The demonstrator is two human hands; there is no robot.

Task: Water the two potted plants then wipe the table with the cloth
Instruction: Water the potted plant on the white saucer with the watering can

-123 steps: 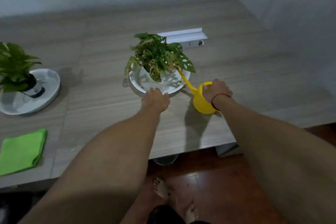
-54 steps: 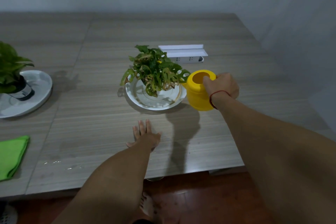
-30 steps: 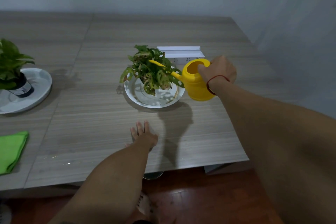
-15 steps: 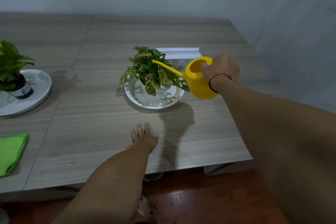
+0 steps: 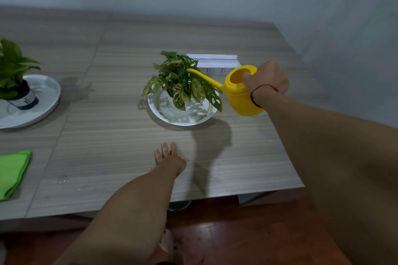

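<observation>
My right hand [image 5: 266, 80] grips a yellow watering can [image 5: 240, 97] held in the air, its thin spout reaching left into the leaves of the middle potted plant [image 5: 183, 84]. That plant stands in a white dish [image 5: 163, 112]. My left hand [image 5: 169, 158] lies flat on the wooden table [image 5: 112, 142], fingers spread, in front of the dish. A second potted plant [image 5: 13, 71] in a dark pot stands on a white plate [image 5: 46, 97] at the far left. A folded green cloth [image 5: 11, 171] lies near the table's front left edge.
A white power strip [image 5: 215, 64] lies just behind the middle plant and the can. A few water drops [image 5: 61, 182] glisten near the front edge. The wall runs behind and to the right; a reddish wooden floor [image 5: 247, 232] lies below the table's front edge.
The can has been lifted from beside the dish and tilted, its spout now over the middle plant's leaves. My left hand left the dish's rim and rests flat on the table.
</observation>
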